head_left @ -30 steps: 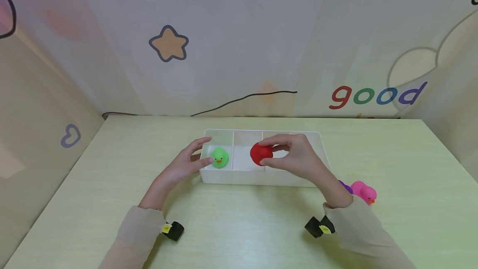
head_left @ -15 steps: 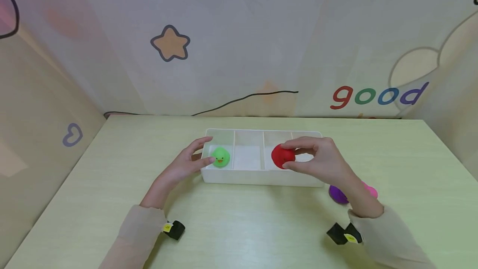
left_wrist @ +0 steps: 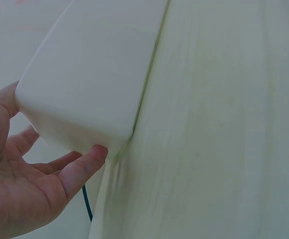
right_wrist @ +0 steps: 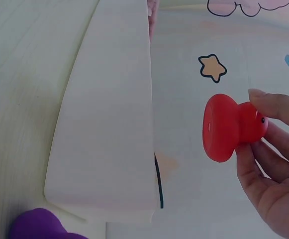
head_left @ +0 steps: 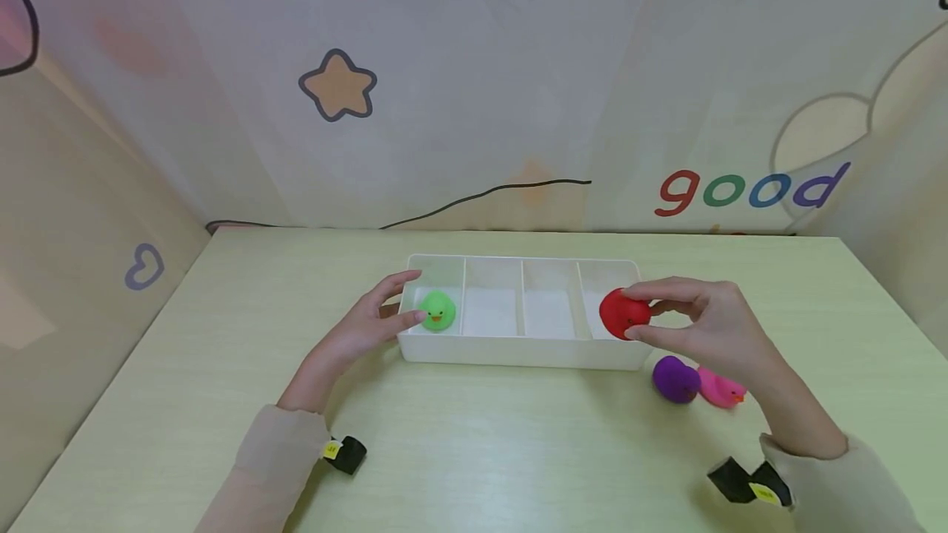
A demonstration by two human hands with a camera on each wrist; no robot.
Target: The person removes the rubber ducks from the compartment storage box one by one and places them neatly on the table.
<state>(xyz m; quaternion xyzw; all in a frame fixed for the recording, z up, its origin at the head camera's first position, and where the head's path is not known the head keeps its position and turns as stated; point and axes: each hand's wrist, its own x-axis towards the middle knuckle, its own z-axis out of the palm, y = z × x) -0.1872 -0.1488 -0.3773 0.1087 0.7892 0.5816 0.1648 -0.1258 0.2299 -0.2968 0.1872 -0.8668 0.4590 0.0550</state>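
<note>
At nine o'clock, the left hand point(head_left: 359, 332) grips the end of the long white plastic tray with four compartments point(head_left: 518, 351), thumb at the near rim and fingers against the end wall. In the leftmost compartment sits the green rounded toy duck point(head_left: 437, 311), probably soft vinyl, its beak toward six o'clock; whether the thumb touches it cannot be told. At the tray's three o'clock, the red rounded toy duck point(head_left: 624, 315) is held above the rim, apart from the tray, and appears to be over the rightmost compartment. Its base faces down, and the right hand point(head_left: 711, 323) pinches it by the head between thumb and fingers. At four o'clock, outside the tray on the pale wood-grain table point(head_left: 474, 451), rest the purple rounded toy duck point(head_left: 675, 379) and, just beside it, the pink rounded toy duck point(head_left: 718, 389).

The step in hand looks like lining the red duck up with a compartment while the left hand braces the tray. Setting it there would call for a straight lowering past the rim, base first, and easing the pinch only once it rests.
</note>
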